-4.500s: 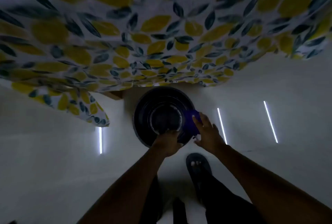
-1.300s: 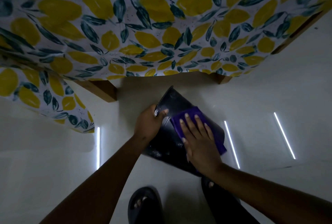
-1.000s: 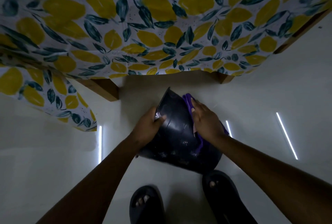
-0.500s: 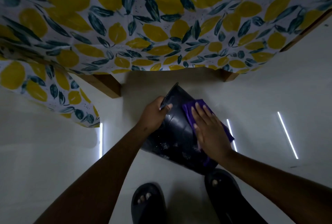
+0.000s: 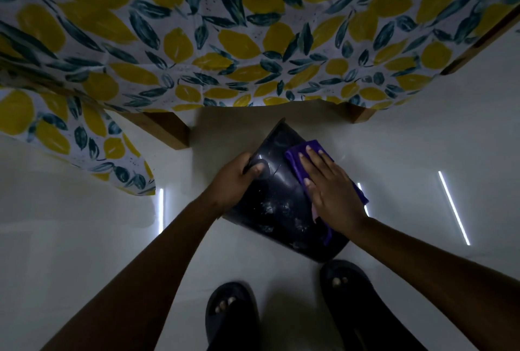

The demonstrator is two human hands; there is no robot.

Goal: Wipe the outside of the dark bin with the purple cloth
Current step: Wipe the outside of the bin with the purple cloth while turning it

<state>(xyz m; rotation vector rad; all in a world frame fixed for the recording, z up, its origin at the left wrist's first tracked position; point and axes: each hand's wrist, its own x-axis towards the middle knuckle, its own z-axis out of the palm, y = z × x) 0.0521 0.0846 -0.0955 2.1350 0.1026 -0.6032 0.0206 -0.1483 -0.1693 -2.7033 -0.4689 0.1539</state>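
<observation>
I see no readable label on dark bin (image 5: 277, 207), tipped on floor (image 5: 70, 238) below lemon-print tablecloth (image 5: 225, 41). Left hand (image 5: 232, 181) clamps rim. Right hand (image 5: 330, 190) flat, fingers spread, pressing purple cloth (image 5: 298, 157) on wall; cloth mostly hidden. Bin opening faces away.

The dark bin (image 5: 281, 204) looks like smooth, glossy plastic, with small highlights near its rim and pale dusty smudges on its lower wall. The purple cloth (image 5: 298, 153) is soft, matt fabric, folded. The floor (image 5: 84, 238) is pale, polished and mirror-glossy. The lemon-print tablecloth (image 5: 225, 41) is matt woven cloth; the desk leg (image 5: 166, 131) is plain brown wood. The sandals (image 5: 230, 319) look like matt rubber.
</observation>
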